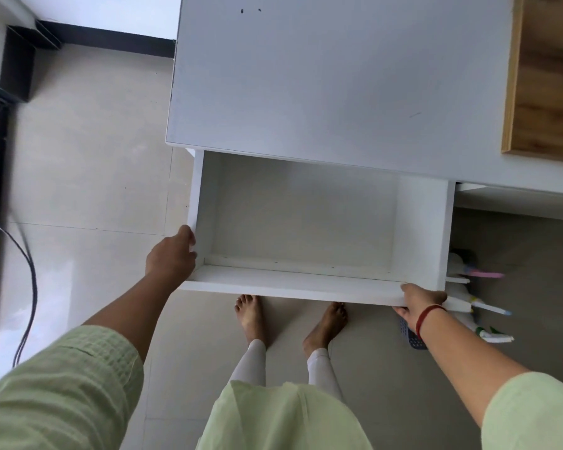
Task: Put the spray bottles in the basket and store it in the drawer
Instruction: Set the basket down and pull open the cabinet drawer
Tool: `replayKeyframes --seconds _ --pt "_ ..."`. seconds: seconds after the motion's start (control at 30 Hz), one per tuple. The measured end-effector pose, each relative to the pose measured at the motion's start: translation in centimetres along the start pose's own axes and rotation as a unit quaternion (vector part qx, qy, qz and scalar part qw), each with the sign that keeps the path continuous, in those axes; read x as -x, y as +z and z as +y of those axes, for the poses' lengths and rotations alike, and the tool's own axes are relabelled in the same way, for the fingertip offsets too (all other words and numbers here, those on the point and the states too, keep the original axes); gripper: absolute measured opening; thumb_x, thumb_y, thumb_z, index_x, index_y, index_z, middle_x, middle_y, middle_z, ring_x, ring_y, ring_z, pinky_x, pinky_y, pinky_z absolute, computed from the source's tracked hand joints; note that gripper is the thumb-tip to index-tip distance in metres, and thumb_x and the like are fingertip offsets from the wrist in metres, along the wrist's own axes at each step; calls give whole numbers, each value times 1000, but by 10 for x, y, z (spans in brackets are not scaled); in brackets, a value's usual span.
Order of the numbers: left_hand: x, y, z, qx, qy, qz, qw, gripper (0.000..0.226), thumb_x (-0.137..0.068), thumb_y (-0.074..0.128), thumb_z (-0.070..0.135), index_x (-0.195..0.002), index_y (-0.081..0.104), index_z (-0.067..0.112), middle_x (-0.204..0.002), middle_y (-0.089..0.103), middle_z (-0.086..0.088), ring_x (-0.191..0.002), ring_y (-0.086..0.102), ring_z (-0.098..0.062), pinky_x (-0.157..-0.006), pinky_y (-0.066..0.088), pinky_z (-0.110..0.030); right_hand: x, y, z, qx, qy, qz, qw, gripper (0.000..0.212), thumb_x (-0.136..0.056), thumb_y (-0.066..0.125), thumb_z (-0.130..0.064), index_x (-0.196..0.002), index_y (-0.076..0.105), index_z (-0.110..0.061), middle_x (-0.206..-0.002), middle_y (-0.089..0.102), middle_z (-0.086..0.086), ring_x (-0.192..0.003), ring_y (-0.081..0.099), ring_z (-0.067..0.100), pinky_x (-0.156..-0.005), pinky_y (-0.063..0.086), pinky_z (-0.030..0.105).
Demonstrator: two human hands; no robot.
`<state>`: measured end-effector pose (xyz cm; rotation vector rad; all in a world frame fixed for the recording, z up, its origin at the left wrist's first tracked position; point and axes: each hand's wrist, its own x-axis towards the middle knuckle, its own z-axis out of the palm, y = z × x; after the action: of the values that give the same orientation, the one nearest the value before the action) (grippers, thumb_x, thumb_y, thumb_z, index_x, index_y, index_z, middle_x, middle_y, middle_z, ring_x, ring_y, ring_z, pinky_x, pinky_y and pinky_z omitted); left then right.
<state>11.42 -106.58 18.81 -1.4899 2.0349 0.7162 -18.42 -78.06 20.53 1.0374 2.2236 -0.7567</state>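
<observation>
Two pale green sleeves (62, 384) reach down to one white drawer (290, 284), which is pulled out and bare inside. The left hand (171, 254) grips its front left corner and the right hand (418, 302) grips its front right corner. On the floor to the right, three spray bottles (459, 303) sit by one blue basket (411, 336); I cannot tell whether they are inside it.

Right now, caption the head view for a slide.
Left hand and right hand grip the open drawer by its front; spray bottles sit beside it.

Left hand (173, 253) and right hand (418, 302) grip the open drawer (293, 284).
</observation>
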Motion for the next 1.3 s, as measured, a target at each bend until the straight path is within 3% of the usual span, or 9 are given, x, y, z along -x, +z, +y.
replayKeyframes --seconds 0.17,0.3,0.4,0.47,0.63,0.77,0.97,1.07,1.3 --pt "9 6 -1 2 -27 -7 1000 18 -88 54 11 -105 47 13 -97 65 -15 -76 46 -29 -67 38 -33 1 -4 15 12 -1 11 1000 71 -85 61 -9 -143 22 -22 -145 30 16 -123 46 36 -88 55 48" --pt "19 7 5 -10 -23 17 1000 28 -85 57 11 -110 45 12 -91 63 -13 -74 51 -30 -64 40 -33 3 -6 8 53 15 42 998 80 -85 61 -27 -148 12 -22 -153 21 16 -134 35 39 -109 36 53" --pt "25 8 18 -8 9 57 998 39 -84 63 21 -117 45 12 -117 56 -15 -100 57 -36 -78 47 -42 8 -8 0 119 -56 73 989 82 -88 60 -29 -151 8 -25 -161 -1 13 -145 16 41 -116 21 54" --pt "27 9 29 -18 41 69 997 48 -82 66 23 -123 44 12 -134 45 -15 -116 51 -38 -90 45 -47 10 -9 -5 184 -147 66 970 83 -89 59 -29 -152 6 -23 -161 -2 12 -146 10 41 -116 17 59" --pt "29 15 66 -10 87 53 995 56 -82 67 24 -130 40 14 -152 26 -16 -134 37 -39 -106 37 -49 11 -12 -17 272 -290 17 918 79 -91 57 -33 -152 9 -17 -161 7 13 -147 12 37 -116 21 54" --pt "33 22 91 -5 120 50 991 58 -83 67 26 -132 39 14 -154 22 -16 -136 35 -40 -106 39 -50 3 -20 -17 294 -306 -22 905 73 -93 55 -34 -151 15 -14 -159 12 13 -145 18 35 -116 25 49" --pt "41 37 142 -28 169 36 985 59 -85 64 28 -135 37 15 -153 25 -16 -137 33 -40 -106 38 -53 -25 -51 -8 322 -352 20 879 68 -92 55 -34 -149 22 -16 -159 14 13 -145 19 33 -117 23 51" --pt "48 46 184 -43 205 26 978 57 -85 63 26 -135 39 15 -151 28 -15 -136 34 -38 -105 37 -51 -47 -76 -8 310 -341 44 887 68 -91 56 -33 -149 24 -15 -159 15 13 -145 20 33 -116 18 52" --pt "95 75 304 -88 330 5 940 52 -87 62 27 -134 45 13 -145 37 -14 -136 35 -35 -102 40 -48 -107 -150 -5 195 -249 72 946 69 -89 59 -33 -147 29 -12 -156 23 14 -143 25 31 -115 23 51"
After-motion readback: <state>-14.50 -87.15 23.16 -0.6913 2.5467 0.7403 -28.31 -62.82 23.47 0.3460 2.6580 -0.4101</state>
